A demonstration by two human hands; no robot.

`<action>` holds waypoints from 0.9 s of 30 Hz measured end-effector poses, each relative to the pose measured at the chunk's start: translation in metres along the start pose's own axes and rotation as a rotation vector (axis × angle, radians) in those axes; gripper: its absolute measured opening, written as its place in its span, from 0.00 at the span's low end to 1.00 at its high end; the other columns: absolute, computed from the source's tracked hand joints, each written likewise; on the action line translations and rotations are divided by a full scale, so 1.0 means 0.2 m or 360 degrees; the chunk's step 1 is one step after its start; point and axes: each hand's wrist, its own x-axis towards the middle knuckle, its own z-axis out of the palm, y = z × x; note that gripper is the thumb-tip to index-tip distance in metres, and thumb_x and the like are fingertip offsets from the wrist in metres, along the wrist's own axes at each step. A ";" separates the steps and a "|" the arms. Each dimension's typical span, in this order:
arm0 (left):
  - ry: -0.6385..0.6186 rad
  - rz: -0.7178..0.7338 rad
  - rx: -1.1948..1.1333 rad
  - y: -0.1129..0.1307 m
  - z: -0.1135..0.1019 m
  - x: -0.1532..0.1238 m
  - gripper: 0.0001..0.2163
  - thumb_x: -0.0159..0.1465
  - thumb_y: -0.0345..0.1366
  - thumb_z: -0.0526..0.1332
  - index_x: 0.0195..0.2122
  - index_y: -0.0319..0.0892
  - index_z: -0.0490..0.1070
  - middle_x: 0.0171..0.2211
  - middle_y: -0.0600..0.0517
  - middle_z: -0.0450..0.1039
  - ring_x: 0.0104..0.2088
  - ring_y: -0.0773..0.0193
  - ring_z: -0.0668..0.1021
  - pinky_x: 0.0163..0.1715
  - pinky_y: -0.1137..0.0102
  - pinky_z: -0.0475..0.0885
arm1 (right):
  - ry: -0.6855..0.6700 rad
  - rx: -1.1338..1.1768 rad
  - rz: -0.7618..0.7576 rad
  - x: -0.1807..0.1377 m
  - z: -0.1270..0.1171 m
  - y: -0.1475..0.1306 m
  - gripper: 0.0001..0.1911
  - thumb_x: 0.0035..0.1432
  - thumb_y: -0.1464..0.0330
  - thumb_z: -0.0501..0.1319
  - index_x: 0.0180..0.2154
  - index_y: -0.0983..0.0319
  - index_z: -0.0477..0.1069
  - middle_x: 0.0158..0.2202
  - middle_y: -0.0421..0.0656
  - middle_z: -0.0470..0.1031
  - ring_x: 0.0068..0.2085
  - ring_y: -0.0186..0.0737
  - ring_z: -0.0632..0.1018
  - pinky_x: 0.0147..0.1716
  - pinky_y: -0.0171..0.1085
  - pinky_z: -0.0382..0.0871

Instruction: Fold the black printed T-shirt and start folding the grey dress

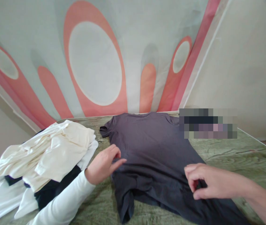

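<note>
A dark grey T-shirt (pixel 151 143) lies spread on the wood-patterned table, its neckline and shoulders toward the far edge. Its lower part is rumpled, with a bunched fold near the front left. Just over the shirt's left side is my left hand (pixel 106 164), fingers bent, thumb apart from them and nothing between. My right hand (pixel 200 181) hovers at the right side of the shirt, fingers curled, with a gap to the thumb and no cloth visibly gripped. Whether either hand touches the fabric is hard to tell.
A loose heap of clothes, with a cream garment (pixel 50 150) on top of white and black ones, sits on the left of the table (pixel 252 165). A blurred-out patch covers something at the far right. Behind stands a backdrop (pixel 133 37) with pink arches.
</note>
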 end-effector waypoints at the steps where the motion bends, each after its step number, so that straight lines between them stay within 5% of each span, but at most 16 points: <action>1: -0.0169 0.0042 -0.0085 0.09 -0.03 -0.05 0.14 0.63 0.48 0.51 0.32 0.43 0.66 0.30 0.53 0.67 0.30 0.65 0.71 0.31 0.71 0.66 | -0.0018 0.0021 -0.0037 0.01 0.03 -0.04 0.03 0.48 0.67 0.64 0.28 0.59 0.73 0.30 0.38 0.70 0.34 0.35 0.72 0.34 0.32 0.62; 3: -0.0434 0.0145 -0.0210 0.23 -0.04 -0.16 0.14 0.60 0.50 0.55 0.32 0.44 0.66 0.31 0.53 0.68 0.31 0.65 0.71 0.31 0.72 0.65 | -0.0049 0.0059 -0.0129 0.02 0.10 -0.11 0.08 0.46 0.66 0.65 0.32 0.58 0.73 0.33 0.39 0.70 0.35 0.36 0.72 0.35 0.33 0.62; 5: -0.0443 0.0164 -0.0232 0.30 -0.01 -0.24 0.17 0.53 0.51 0.62 0.37 0.46 0.66 0.36 0.51 0.68 0.36 0.60 0.71 0.35 0.69 0.66 | 0.0005 0.0048 -0.0163 0.04 0.15 -0.16 0.16 0.44 0.66 0.66 0.38 0.57 0.72 0.37 0.40 0.70 0.37 0.38 0.72 0.36 0.34 0.63; 8: -0.0340 0.0100 -0.0224 0.30 0.08 -0.30 0.17 0.50 0.38 0.64 0.41 0.46 0.65 0.42 0.49 0.66 0.42 0.57 0.69 0.43 0.65 0.65 | 0.0166 -0.0053 -0.0126 0.08 0.21 -0.18 0.17 0.45 0.70 0.63 0.41 0.57 0.69 0.40 0.41 0.69 0.38 0.39 0.72 0.38 0.35 0.62; 11: -0.0274 0.0029 -0.0245 0.21 0.13 -0.28 0.17 0.48 0.26 0.55 0.40 0.45 0.65 0.39 0.49 0.68 0.41 0.59 0.70 0.43 0.66 0.66 | 0.0274 -0.0112 -0.0129 0.11 0.22 -0.14 0.15 0.46 0.77 0.56 0.37 0.57 0.69 0.36 0.40 0.69 0.36 0.37 0.72 0.36 0.33 0.62; 17: 0.0087 -0.0240 -0.0342 0.08 -0.03 -0.25 0.12 0.50 0.27 0.51 0.33 0.45 0.68 0.34 0.52 0.71 0.37 0.61 0.73 0.38 0.68 0.68 | 0.0379 0.0243 -0.0028 0.13 0.13 -0.05 0.06 0.48 0.76 0.55 0.29 0.61 0.66 0.31 0.39 0.67 0.30 0.33 0.69 0.30 0.31 0.62; 22: -0.0191 -0.0212 -0.0583 0.06 -0.14 -0.24 0.15 0.64 0.37 0.46 0.49 0.47 0.66 0.40 0.52 0.73 0.41 0.62 0.74 0.43 0.68 0.68 | 0.0026 0.0606 -0.0120 0.12 0.04 -0.04 0.10 0.55 0.67 0.56 0.39 0.62 0.69 0.36 0.42 0.71 0.35 0.35 0.72 0.35 0.33 0.66; 27: -0.0268 -0.0075 -0.0373 0.00 -0.04 -0.05 0.19 0.67 0.43 0.42 0.50 0.45 0.66 0.44 0.50 0.73 0.46 0.62 0.73 0.47 0.68 0.66 | 0.0834 -0.0109 0.0085 0.25 0.01 0.16 0.18 0.59 0.59 0.50 0.45 0.60 0.70 0.47 0.48 0.71 0.48 0.44 0.70 0.50 0.44 0.61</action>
